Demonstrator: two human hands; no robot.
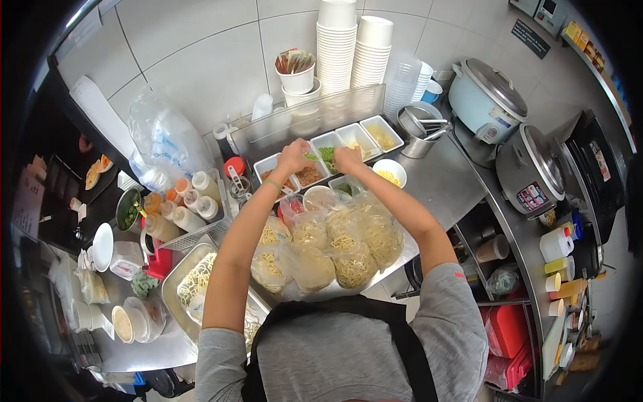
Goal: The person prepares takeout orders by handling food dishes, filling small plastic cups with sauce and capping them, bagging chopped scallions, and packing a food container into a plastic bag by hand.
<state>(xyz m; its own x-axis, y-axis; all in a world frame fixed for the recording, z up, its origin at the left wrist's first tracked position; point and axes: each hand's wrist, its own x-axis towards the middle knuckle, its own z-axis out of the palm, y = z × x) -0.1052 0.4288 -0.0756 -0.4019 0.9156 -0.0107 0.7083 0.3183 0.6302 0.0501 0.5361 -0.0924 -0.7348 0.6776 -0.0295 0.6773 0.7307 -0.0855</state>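
Note:
Both my arms reach over a row of white topping tubs. My left hand (293,157) has its fingers bent together above the brown minced topping (309,175), with a bit of green at the fingertips. My right hand (348,159) is curled at the edge of the tub of chopped greens (327,154); what its fingers hold, if anything, is hidden. Right of it are tubs with pale yellow shreds (380,137). A white bowl with yellow bits (390,174) stands near my right wrist. Bagged noodles (353,262) lie beneath my forearms.
Squeeze bottles (189,218) crowd a basket at left, beside a metal tray of noodles (175,281). Stacked paper bowls (336,53) stand behind a clear screen (315,114). Metal pots (416,141) and rice cookers (485,100) are at right.

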